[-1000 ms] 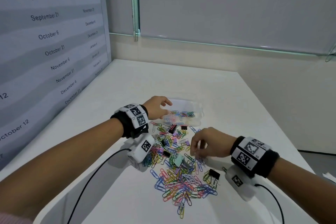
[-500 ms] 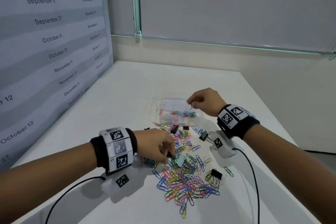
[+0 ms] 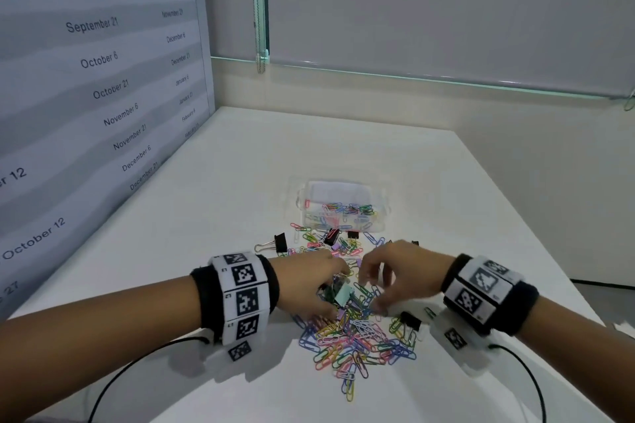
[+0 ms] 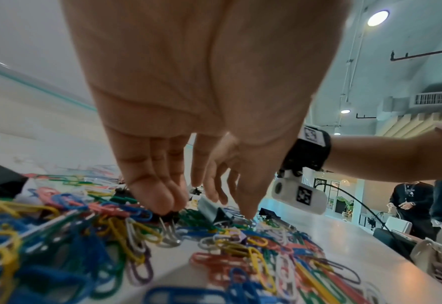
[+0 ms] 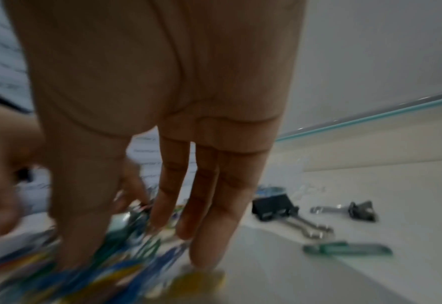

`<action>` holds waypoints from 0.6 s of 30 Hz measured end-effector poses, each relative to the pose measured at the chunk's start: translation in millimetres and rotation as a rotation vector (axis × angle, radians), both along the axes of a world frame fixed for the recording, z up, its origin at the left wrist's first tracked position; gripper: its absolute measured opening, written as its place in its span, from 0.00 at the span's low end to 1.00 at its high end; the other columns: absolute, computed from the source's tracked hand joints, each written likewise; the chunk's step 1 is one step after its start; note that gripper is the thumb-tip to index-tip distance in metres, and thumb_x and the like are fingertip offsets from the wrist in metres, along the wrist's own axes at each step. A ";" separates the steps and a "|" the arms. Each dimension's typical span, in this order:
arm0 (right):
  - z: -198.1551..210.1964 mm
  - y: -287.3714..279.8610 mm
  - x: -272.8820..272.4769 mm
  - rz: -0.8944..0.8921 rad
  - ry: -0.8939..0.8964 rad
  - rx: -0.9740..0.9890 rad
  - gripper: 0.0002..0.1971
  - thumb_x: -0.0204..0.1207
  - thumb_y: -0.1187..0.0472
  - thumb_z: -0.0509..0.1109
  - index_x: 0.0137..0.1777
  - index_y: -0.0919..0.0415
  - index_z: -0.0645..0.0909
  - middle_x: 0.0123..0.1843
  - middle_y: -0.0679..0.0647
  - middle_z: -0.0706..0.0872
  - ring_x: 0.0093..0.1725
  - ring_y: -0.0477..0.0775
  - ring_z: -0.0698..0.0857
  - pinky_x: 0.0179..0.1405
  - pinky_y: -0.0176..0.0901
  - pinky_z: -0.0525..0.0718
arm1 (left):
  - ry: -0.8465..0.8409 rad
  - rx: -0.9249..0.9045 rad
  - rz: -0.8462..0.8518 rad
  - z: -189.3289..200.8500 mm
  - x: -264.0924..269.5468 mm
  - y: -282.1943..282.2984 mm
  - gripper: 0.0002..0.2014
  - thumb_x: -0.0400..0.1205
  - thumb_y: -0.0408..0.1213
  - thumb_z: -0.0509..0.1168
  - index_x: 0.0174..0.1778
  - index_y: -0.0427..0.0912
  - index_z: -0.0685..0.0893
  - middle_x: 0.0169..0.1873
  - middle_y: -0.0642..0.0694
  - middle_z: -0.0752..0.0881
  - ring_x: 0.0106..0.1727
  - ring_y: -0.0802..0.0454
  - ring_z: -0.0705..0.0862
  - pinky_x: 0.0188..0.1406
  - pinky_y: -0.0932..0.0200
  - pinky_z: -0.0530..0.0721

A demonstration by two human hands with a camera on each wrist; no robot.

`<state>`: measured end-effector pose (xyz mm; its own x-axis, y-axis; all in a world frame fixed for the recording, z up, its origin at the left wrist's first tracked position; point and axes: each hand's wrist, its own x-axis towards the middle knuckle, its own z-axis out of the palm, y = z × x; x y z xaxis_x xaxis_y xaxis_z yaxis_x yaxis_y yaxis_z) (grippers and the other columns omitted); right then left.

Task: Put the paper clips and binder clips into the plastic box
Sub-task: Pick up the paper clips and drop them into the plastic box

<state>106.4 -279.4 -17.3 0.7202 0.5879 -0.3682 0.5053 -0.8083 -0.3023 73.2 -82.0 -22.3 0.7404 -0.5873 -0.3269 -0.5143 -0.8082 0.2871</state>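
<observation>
Presently, in the head view, both hands work over the paper clips [image 3: 347, 336], a loose multicoloured heap on the white table [image 3: 206, 216]. The left hand [image 3: 305, 285] is lowered into the heap's near-left part with fingers curled downward; the right hand [image 3: 398, 275] hovers just beside it, fingers spread and bent. The plastic box [image 3: 338, 206], clear and open-topped, sits just beyond the heap and already holds some clips. Binder clips lie scattered: one black binder clip [image 3: 280, 244] left of the heap, another black binder clip [image 3: 410, 319] near the right wrist.

Left wrist view: the left hand's fingers [image 4: 160, 197] are bunched together, tips closed on a small dark binder clip [image 4: 169, 216] with wire handles trailing below. The thumb extends down separately to the heap.

Right wrist view: blurred. The right hand's fingers [image 5: 207, 205] hang fairly straight and slightly apart, tips at the clips; nothing is seen clamped, though the thumb side is too blurred to tell.

Assessment: paper clips are light, stiff, smooth and prone to interlock, so a pinch may drag a tangle along; gathering several at once appears practical. Binder clips are heavier and rigid; the body, or the wire handles, offers the surest hold.
</observation>
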 end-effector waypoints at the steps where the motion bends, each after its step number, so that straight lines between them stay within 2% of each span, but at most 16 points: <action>1: -1.9 0.5 -5.5 0.015 0.011 -0.020 0.22 0.62 0.49 0.80 0.56 0.47 0.81 0.49 0.45 0.82 0.42 0.44 0.81 0.47 0.42 0.82 | -0.004 0.010 -0.001 -0.5 2.4 -3.0 0.31 0.78 0.50 0.68 0.74 0.44 0.68 0.63 0.43 0.75 0.61 0.47 0.76 0.53 0.58 0.73; 4: -6.8 2.2 -13.0 0.045 0.019 -0.020 0.28 0.61 0.49 0.81 0.61 0.48 0.78 0.49 0.44 0.75 0.41 0.44 0.75 0.48 0.41 0.78 | -0.013 0.022 0.006 -1.4 6.3 -9.6 0.25 0.78 0.47 0.68 0.69 0.43 0.73 0.58 0.43 0.77 0.53 0.49 0.75 0.48 0.59 0.72; 6: -9.3 2.9 -13.1 0.040 0.024 -0.003 0.23 0.62 0.51 0.81 0.57 0.50 0.79 0.48 0.45 0.77 0.43 0.46 0.77 0.48 0.43 0.79 | -0.021 0.007 0.013 -1.8 7.6 -9.8 0.22 0.77 0.46 0.69 0.65 0.43 0.76 0.52 0.44 0.77 0.48 0.51 0.73 0.46 0.59 0.72; 8: -11.1 1.4 -12.5 0.034 0.043 0.031 0.13 0.66 0.55 0.78 0.49 0.52 0.81 0.44 0.47 0.80 0.41 0.47 0.79 0.45 0.43 0.80 | -0.042 -0.007 0.025 0.4 8.2 -6.4 0.21 0.76 0.48 0.70 0.60 0.42 0.77 0.47 0.47 0.76 0.46 0.51 0.73 0.43 0.58 0.72; 11: -11.1 -3.7 -10.0 0.038 0.044 0.068 0.03 0.71 0.61 0.74 0.44 0.55 0.84 0.40 0.47 0.85 0.35 0.40 0.80 0.42 0.35 0.79 | -0.091 -0.029 0.057 5.8 11.6 7.0 0.20 0.75 0.51 0.70 0.54 0.41 0.79 0.48 0.45 0.82 0.45 0.50 0.77 0.44 0.53 0.78; 13: -9.6 -7.0 -7.3 0.038 0.021 0.080 0.04 0.72 0.64 0.72 0.45 0.56 0.86 0.41 0.47 0.87 0.34 0.35 0.79 0.37 0.25 0.76 | -0.112 -0.061 0.103 8.8 15.5 20.9 0.18 0.75 0.52 0.70 0.52 0.42 0.80 0.46 0.47 0.84 0.45 0.51 0.79 0.45 0.54 0.79; 15: -7.8 -9.0 -5.7 0.027 0.003 0.097 0.05 0.73 0.64 0.72 0.46 0.56 0.86 0.44 0.49 0.89 0.34 0.34 0.79 0.34 0.21 0.73 | -0.127 -0.074 0.158 10.8 19.8 36.3 0.17 0.75 0.53 0.69 0.51 0.45 0.80 0.45 0.50 0.84 0.45 0.52 0.80 0.46 0.56 0.79; 17: -6.3 -9.8 -7.5 0.025 -0.002 0.121 0.08 0.70 0.57 0.75 0.48 0.54 0.85 0.46 0.48 0.88 0.37 0.38 0.81 0.39 0.28 0.79 | -0.128 -0.056 0.217 9.8 24.0 50.8 0.16 0.76 0.52 0.68 0.50 0.45 0.80 0.46 0.49 0.85 0.47 0.51 0.82 0.49 0.53 0.82; 18: -6.2 -9.5 -10.1 0.021 0.001 0.107 0.14 0.67 0.52 0.77 0.51 0.52 0.84 0.48 0.47 0.85 0.40 0.42 0.82 0.43 0.34 0.81 | -0.127 -0.022 0.238 8.4 25.4 56.7 0.16 0.76 0.52 0.68 0.51 0.44 0.80 0.47 0.48 0.85 0.48 0.50 0.82 0.50 0.52 0.82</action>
